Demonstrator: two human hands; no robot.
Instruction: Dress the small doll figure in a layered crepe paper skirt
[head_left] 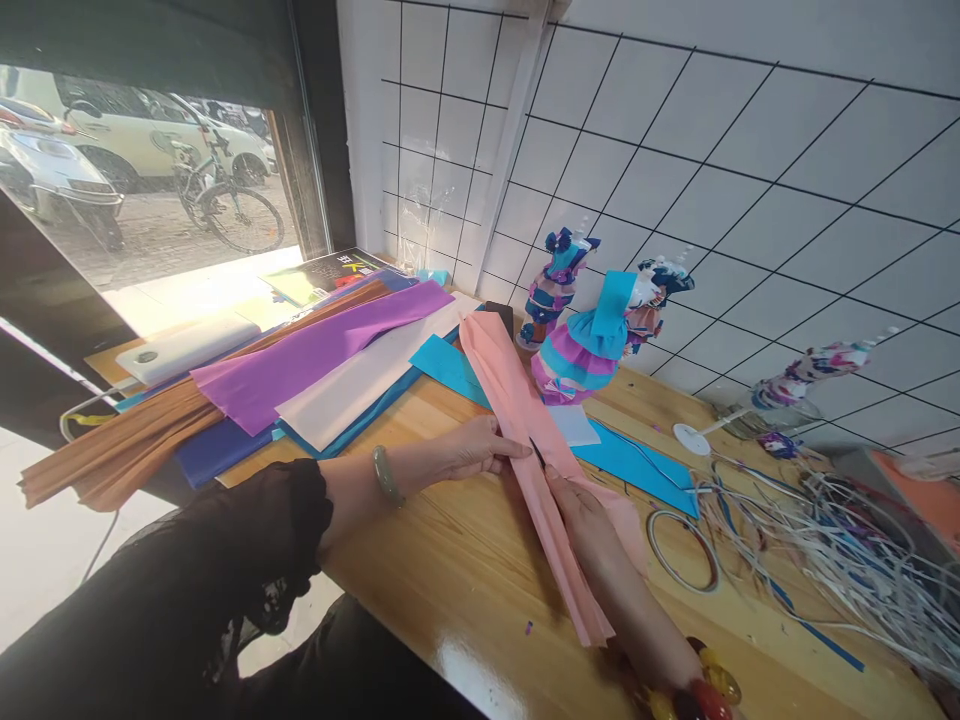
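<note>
A long strip of pink crepe paper (517, 400) lies lengthwise across the wooden table (450, 560). My left hand (476, 447) rests at its left edge, fingers stretched flat and pressing on the paper. My right hand (581, 510) lies on top of the strip, fingers together and flat along it, with something small and dark at the fingertips that I cannot make out. A green bangle sits on my left wrist and a beaded bracelet on my right.
Sheets of purple (315, 355), white, blue and brown crepe paper (112, 450) are stacked at the left. Paper-dressed dolls (592, 345) stand by the tiled wall. A tangle of white wire and ribbon (825, 560) lies at the right, beside a wire ring (681, 550).
</note>
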